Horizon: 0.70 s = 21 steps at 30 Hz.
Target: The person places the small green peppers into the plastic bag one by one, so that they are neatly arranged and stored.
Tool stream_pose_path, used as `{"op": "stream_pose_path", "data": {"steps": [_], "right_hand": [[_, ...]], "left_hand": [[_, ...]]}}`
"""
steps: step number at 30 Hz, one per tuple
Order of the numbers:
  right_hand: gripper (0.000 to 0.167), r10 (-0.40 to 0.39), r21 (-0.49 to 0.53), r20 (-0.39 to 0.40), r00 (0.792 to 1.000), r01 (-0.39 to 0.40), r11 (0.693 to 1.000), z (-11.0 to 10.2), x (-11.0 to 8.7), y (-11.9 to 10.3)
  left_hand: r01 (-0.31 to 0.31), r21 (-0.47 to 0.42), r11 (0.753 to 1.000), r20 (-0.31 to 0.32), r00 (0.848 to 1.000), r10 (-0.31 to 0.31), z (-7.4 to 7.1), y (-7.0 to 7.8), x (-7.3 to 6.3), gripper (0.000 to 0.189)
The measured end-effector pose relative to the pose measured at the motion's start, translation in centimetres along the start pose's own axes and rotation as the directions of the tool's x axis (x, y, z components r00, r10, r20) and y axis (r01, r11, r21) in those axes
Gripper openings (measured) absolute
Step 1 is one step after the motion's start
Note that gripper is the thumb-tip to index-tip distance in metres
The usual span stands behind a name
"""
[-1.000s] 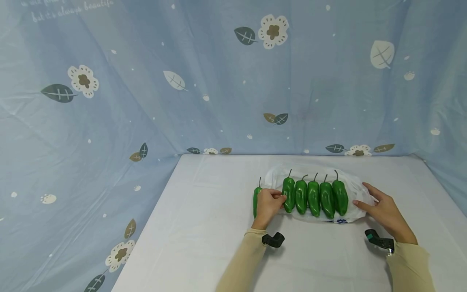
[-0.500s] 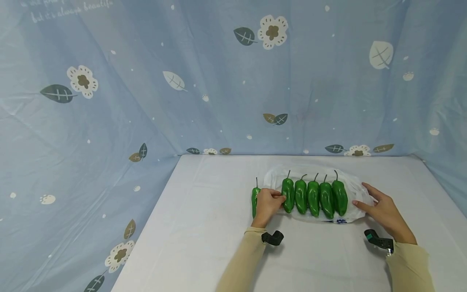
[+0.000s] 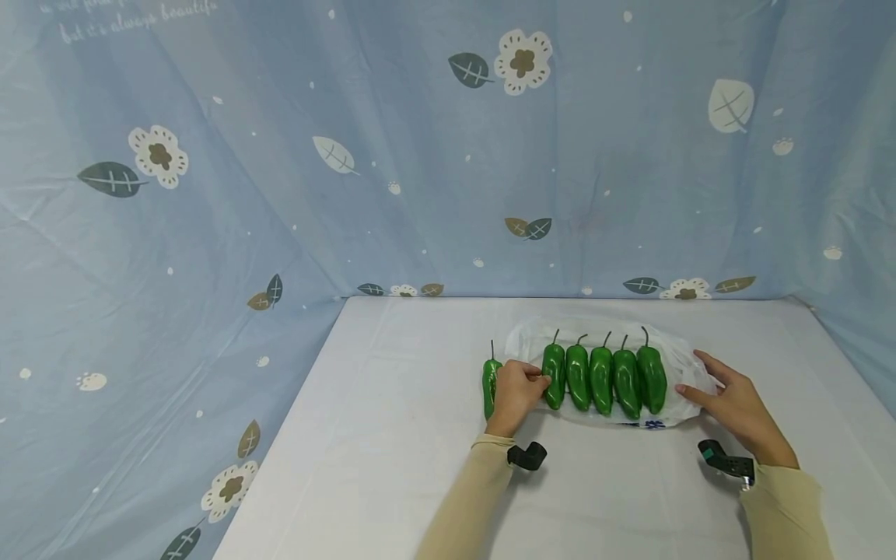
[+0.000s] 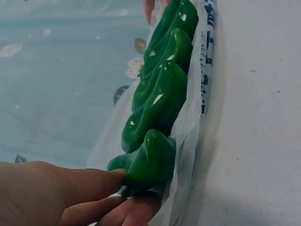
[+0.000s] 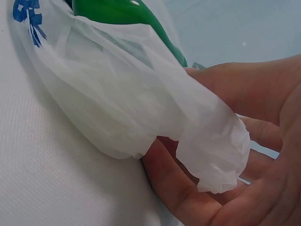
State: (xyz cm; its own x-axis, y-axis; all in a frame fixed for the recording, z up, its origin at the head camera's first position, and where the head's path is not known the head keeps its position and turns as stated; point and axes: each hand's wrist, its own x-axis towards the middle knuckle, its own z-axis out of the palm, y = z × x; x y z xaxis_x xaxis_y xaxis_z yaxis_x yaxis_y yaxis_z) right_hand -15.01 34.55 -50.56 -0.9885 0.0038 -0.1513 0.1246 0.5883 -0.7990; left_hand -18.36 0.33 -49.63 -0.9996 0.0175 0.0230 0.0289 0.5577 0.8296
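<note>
Several green chili peppers (image 3: 601, 381) lie side by side on a white plastic bag (image 3: 680, 362), stems toward the back in the head view. My left hand (image 3: 516, 397) pinches the leftmost pepper (image 4: 149, 165) of this row, thumb on its side and fingers low beneath it. At the bag's other end, my right hand (image 3: 742, 408) holds the gathered plastic (image 5: 214, 155) between thumb and curled fingers. One separate green chili pepper (image 3: 489, 389) lies left of the bag, partly hidden behind my left hand.
A white cloth covers the table (image 3: 392, 435). Blue fabric with flower and leaf prints (image 3: 420, 155) hangs along the back and left. A black wrist camera (image 3: 528, 456) sits at my left wrist, another black camera (image 3: 726, 460) at the right.
The leftmost pepper of the row has shifted slightly right with my left hand, closer to its neighbour. The separate pepper has edged a little left. My right hand has stayed in place.
</note>
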Motion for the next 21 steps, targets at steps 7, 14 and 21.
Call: {"op": "stream_pose_path", "data": {"steps": [7, 14, 21], "right_hand": [[0.091, -0.005, 0.005, 0.003, 1.000, 0.005, 1.000, 0.0, -0.1, -0.1], [0.090, -0.016, 0.006, -0.004, 1.000, 0.016, 1.000, 0.0, 0.0, 0.0], [0.091, 0.000, 0.010, 0.005, 1.000, 0.000, 1.000, -0.1, 0.0, 0.0]], "left_hand": [[-0.097, 0.042, 0.994, -0.034, 0.995, 0.098, 0.0, 0.0, -0.1, 0.020], [-0.159, -0.018, 0.987, -0.055, 0.986, 0.158, -0.9, 0.5, -0.1, 0.023], [-0.163, -0.223, 0.961, -0.013, 0.986, 0.164, -4.7, 1.5, -0.1, 0.022]]}}
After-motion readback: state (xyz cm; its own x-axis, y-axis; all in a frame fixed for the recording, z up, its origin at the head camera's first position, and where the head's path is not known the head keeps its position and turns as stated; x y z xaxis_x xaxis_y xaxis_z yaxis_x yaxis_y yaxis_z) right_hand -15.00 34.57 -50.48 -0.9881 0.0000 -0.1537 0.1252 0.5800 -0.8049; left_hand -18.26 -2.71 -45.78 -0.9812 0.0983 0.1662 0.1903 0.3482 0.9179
